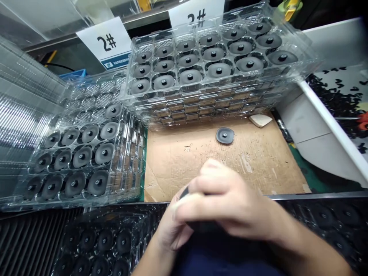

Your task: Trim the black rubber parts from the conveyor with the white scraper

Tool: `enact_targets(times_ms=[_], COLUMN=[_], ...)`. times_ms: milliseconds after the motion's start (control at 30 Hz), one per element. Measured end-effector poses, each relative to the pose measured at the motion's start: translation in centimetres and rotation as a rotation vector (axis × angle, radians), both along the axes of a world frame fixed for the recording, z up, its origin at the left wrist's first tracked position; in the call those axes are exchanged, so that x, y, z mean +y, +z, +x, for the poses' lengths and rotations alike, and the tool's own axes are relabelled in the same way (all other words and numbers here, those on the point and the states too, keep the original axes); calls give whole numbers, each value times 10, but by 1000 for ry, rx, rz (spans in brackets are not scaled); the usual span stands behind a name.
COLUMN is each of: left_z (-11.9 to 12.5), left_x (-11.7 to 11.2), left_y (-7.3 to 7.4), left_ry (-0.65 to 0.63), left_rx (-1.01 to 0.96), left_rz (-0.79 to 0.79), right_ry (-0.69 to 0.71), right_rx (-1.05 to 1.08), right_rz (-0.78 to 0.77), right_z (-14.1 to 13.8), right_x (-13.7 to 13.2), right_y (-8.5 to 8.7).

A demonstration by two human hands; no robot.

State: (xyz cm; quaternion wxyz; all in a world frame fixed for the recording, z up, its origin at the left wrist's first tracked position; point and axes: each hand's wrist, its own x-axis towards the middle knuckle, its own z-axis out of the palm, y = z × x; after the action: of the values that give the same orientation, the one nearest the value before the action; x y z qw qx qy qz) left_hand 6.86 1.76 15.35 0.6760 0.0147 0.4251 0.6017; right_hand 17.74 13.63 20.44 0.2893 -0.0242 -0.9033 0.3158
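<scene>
Close together at the front edge of the cardboard, my left hand [169,224] and my right hand [227,203] are closed around a dark part [184,192]. Most of that part is hidden by the fingers, and its full shape does not show. The fingers of my right hand, slightly blurred, are bent over it from above, while my left hand grips from the side and below. Beyond them a dark grey disc with a small central stud [225,135] lies alone on the cardboard sheet [172,161].
Stacked clear trays [201,90] of similar discs stand at the back, another stack [115,168] at the left. A dark tray [106,257] of discs sits at front left. On the right, a white-walled bin [330,130] adjoins scattered small black pieces [330,92]. A pale wedge [260,120] lies on the cardboard.
</scene>
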Motion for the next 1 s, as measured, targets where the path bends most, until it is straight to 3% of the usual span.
enact_targets(times_ms=[33,100,200,300,400,500,767,1000], left_z=[-2,-6,-12,-12,-11,-11,-7,-8], left_x=[-1,-4,-5,-2,1,2,3,-4], left_y=[1,3,3,0,-4,-6,2,-1], left_ry=[-11,-35,-38,-36,-47,-72,-35,-25], left_rx=[-31,-127,-247,-318,-372,-374,-339,-308], left_rz=[47,149,187,186,224,214,207,210], right_ry=[-36,-269,-556,-536,-461,-469,-428,-373], right_rx=[-12,-32,-31,-204,-356,-380,-394,-418], right_rz=[-53,-211,-555,-836,-982,-1005,-971,-933], right_z=[1,7,23,38,47,52,47,43], right_x=[4,9,6,-4,-13,-16,-16,-20], right_y=[-4,-16,-41,-67,-85,-91,-85,-87])
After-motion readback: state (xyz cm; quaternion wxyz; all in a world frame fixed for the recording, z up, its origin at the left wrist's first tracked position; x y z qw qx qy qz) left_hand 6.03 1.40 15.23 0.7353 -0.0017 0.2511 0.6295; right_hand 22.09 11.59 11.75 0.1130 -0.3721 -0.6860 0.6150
